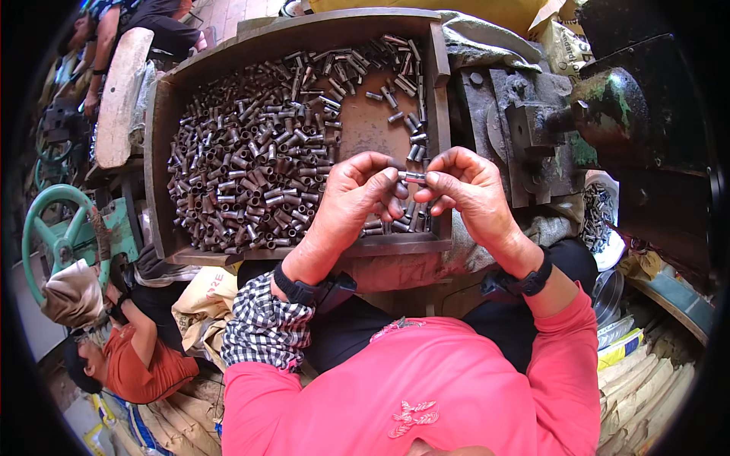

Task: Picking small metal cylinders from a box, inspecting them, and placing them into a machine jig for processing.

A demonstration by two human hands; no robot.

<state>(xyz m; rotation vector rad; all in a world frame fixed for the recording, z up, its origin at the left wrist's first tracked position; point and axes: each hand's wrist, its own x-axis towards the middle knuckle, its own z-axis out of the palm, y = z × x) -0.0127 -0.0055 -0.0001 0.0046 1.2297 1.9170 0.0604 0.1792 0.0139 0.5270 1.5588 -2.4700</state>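
A short shiny metal tube (413, 176) lies level between my two hands, over the front right part of a wooden tray. My left hand (353, 199) pinches its left end between thumb and fingers. At the other end, the thumb and fingertips of my right hand (483, 196) close on it. Dark stains show on the fingertips of both hands. Beneath and beyond them stands the shallow wooden tray (439, 99). A dense heap of similar small metal tubes (243, 167) fills its left side. Several more tubes lie loosely along its right wall, partly hidden by my hands.
Right of the tray stands a heavy, worn metal machine (536, 129). A white container (604, 235) of small metal parts sits below it. At left is a green handwheel (57, 239), near a person in an orange shirt (152, 357). Another person (152, 23) is at the far left.
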